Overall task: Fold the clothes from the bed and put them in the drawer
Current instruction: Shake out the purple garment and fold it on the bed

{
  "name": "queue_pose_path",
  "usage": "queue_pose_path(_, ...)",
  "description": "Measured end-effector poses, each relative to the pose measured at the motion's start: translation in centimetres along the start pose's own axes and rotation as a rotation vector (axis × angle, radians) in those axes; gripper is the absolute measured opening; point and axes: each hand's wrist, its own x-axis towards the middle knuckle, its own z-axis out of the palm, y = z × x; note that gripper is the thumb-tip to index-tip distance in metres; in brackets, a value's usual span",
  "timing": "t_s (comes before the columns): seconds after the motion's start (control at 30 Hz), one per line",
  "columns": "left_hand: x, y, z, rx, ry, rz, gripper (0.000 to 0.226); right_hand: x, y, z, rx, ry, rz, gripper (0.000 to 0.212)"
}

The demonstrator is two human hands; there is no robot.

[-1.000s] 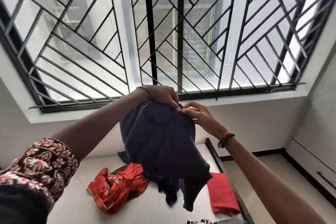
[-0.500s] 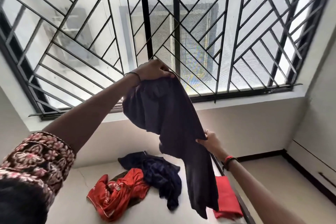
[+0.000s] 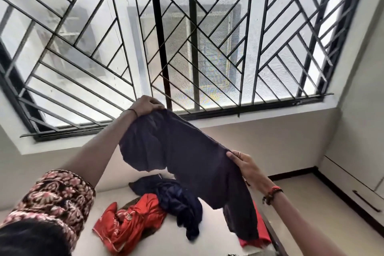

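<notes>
A dark purple garment hangs in the air over the bed. My left hand grips its top end, raised high in front of the window. My right hand holds the cloth's right edge lower down, thumb on top. The lower part of the garment dangles toward the bed. On the white bed lie a crumpled red-orange garment and a dark navy garment. A folded red cloth shows at the bed's right edge, partly hidden behind the held garment.
A large window with a black diagonal grille fills the wall behind the bed. White cabinet drawers with a black handle stand at the right. Tiled floor lies between bed and cabinet. A dark bed frame rail runs along the bed's right side.
My hands were together at the top of the garment; the right hand slid down its edge and now holds it out to the right. The garment has spread out.
</notes>
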Motion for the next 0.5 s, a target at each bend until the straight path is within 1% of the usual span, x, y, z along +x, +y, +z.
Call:
queue_pose_path(0.13,-1.2,-2.1,2.8,-0.147,0.014,0.053,0.026,0.6,-1.7,0.9,-0.02,-0.001,-0.014,0.02)
queue_pose_path(0.23,-2.9,-2.4,5.6,-0.272,-0.064,0.106,0.008,1.1,-2.6,2.5,-0.133,-0.039,0.012,0.027)
queue_pose_path(0.3,-4.4,-2.2,7.8,-0.373,-0.121,0.152,0.012,1.5,-2.8,3.3,-0.179,-0.062,0.017,0.026)
queue_pose_path(0.37,-6.2,-1.2,10.1,-0.441,-0.23,0.184,0.023,1.6,-3.4,4.2,-0.184,-0.097,0.034,0.026)
queue_pose_path(0.43,-7.8,-0.1,12.2,-0.476,-0.386,0.194,0.029,1.5,-4.2,5.0,-0.192,-0.139,0.054,0.026)
queue_pose_path(0.5,-8.7,0.8,13.8,-0.541,-0.503,0.15,0.032,1.4,-4.9,5.5,-0.254,-0.162,0.042,0.026)
